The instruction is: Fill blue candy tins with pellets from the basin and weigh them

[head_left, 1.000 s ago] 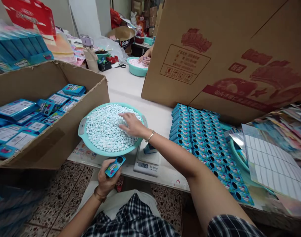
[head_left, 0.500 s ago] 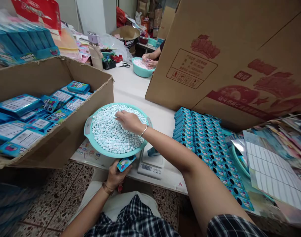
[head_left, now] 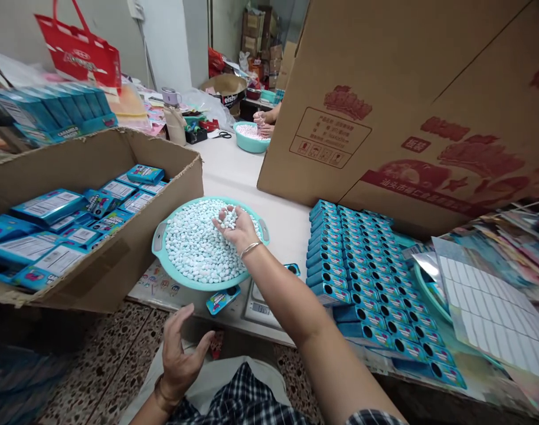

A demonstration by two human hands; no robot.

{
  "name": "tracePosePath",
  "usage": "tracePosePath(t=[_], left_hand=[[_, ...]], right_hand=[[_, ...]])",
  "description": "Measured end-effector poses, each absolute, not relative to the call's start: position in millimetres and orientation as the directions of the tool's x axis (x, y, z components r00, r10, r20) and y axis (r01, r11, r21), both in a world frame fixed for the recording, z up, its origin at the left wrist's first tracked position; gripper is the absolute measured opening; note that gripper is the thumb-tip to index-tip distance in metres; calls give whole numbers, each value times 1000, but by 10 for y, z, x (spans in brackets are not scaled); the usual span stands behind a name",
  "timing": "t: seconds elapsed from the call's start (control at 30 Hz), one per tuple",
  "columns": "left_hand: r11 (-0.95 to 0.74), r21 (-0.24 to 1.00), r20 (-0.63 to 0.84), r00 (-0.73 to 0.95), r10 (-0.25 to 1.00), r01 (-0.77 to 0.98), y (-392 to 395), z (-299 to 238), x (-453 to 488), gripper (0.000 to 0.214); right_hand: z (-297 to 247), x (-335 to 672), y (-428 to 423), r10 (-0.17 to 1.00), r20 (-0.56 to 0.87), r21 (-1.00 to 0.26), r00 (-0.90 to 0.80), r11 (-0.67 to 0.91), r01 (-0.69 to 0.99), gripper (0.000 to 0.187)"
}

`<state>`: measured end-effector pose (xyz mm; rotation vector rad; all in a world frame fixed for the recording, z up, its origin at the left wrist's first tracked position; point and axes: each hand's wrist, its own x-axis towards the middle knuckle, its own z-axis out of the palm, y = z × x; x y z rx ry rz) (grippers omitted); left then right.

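My right hand is cupped palm up over the turquoise basin, holding a small heap of white and pale blue candies. More of the same candies fill the basin. My left hand is open and holds nothing, thumb and fingers apart, below the table edge. Just beyond it, a small blue candy box lies on the table against the front of the basin. Under my right forearm sits a white digital scale, partly hidden, with the end of another blue box showing beside the arm.
A cardboard carton of blue packs stands at the left. To the right, rows of blue boxes with dark round openings stand before a large upright carton. Across the table a co-worker's hands are over another basin.
My left hand has let go of the blue box, leaving it on the table, and drawn back, opening. My right hand has turned palm up with candies in it.
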<state>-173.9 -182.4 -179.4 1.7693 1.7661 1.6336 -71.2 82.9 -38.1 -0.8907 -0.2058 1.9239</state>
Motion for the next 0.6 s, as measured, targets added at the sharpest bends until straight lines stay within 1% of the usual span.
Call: tracePosePath(t=[0.1,0.17,0.27,0.33,0.4,0.47,0.5,0.53,0.6], left_hand=[[-339,722,583,-267,767,604,-1772,-1493,-1708,57],[-361,734,572,-237,786,575,-1648,-1248,-1611,52],[-348,804,458,-129,880,482,-1427,-895,-1323,45],[-323,852,366,-28,930,412,-1287,-731,-1056,46],[-341,850,343,70,937,402,-1150,-653,-768,51],[-402,798,385,134,913,449,-1009,-655,-502,58],[-426,767,406,151,901,480,-938,-675,-387,61],[-439,741,419,162,893,508,-869,-701,-289,64],[-441,702,420,176,891,558,-742,-752,-143,67]], right_hand=[[-396,-660,794,871,-434,-530,-229,-453,-717,29],[-365,-548,771,889,-402,-537,-218,-422,-731,32],[-282,-190,679,914,-350,-545,-206,-378,-748,33],[-238,162,560,934,-304,-538,-187,-330,-775,32],[-225,547,404,954,-255,-488,-157,-267,-831,32],[-246,895,236,955,-278,-410,-105,-217,-886,32],[-268,1037,156,946,-316,-383,-69,-194,-903,32],[-296,1149,83,934,-356,-367,-30,-170,-915,32],[-363,1282,-37,902,-427,-376,57,-120,-919,29]])
